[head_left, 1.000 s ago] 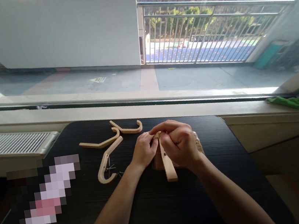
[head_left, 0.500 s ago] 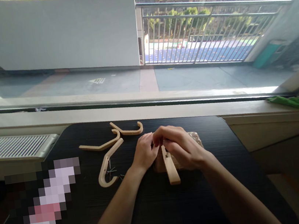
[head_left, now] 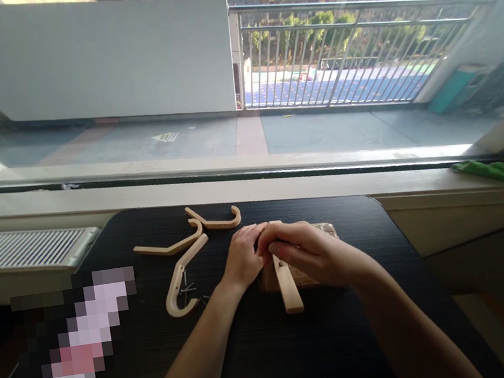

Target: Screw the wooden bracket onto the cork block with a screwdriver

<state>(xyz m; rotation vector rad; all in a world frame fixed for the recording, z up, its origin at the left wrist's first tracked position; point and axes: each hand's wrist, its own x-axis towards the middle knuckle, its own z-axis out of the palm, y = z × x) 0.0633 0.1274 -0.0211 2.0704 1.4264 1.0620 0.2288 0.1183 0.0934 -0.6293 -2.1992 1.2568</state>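
A pale wooden hook (head_left: 289, 290) points toward me across a brownish block (head_left: 270, 281) with a shiny, plastic-like covering. A dark screw head or hole (head_left: 281, 264) shows in the hook's upper face. My left hand (head_left: 243, 254) is closed against the hook's left side, steadying its far part, with its fingertips hidden. Over the hook, my right hand (head_left: 310, 248) is closed with thumb and fingers pinched together. What lies in that pinch, if anything, is hidden. Left of my hands lie three more wooden hooks (head_left: 181, 283) and several thin metal screws (head_left: 187, 287).
Everything rests on a black table (head_left: 256, 351). Beyond its far edge are a window sill (head_left: 186, 189) and a large window. A radiator (head_left: 30, 248) stands at the left, and a green cloth (head_left: 491, 171) lies on the sill at the right. A blurred patch covers the table's left part.
My right hand has turned and flattened over the hook, its wrist shifting right and its fingers closing together. More of the hook's far end shows. My left hand stays in place.
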